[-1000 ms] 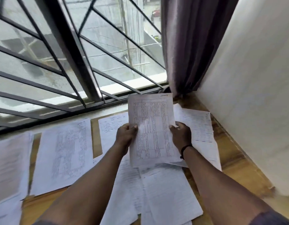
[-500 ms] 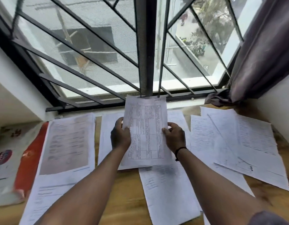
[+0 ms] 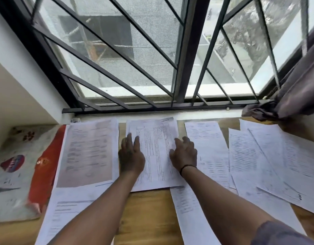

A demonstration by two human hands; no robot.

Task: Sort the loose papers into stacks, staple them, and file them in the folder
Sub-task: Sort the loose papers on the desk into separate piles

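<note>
Now you are laying the white printed table sheet (image 3: 156, 152), which you were holding up, flat on the wooden desk (image 3: 149, 209) by the window, left hand (image 3: 131, 159) and right hand (image 3: 184, 153) resting open on it, so keep squaring its edges.

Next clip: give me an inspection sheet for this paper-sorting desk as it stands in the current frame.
Surface: wooden desk under a barred window, mostly covered by sheets.
Job's things: table-printed sheet flat at centre; grey-shaded sheet to its left; more loose papers overlapping at right. No stapler or folder seen.
Clutter: red and white printed bag at far left.
Grippers: left hand rests on the central sheet's left edge with fingers straight; right hand on its right edge, fingers loosely bent; no grip on anything.
Cables: nothing seen.
Surroundings: window grille, curtain bunched at right, white wall at left.
</note>
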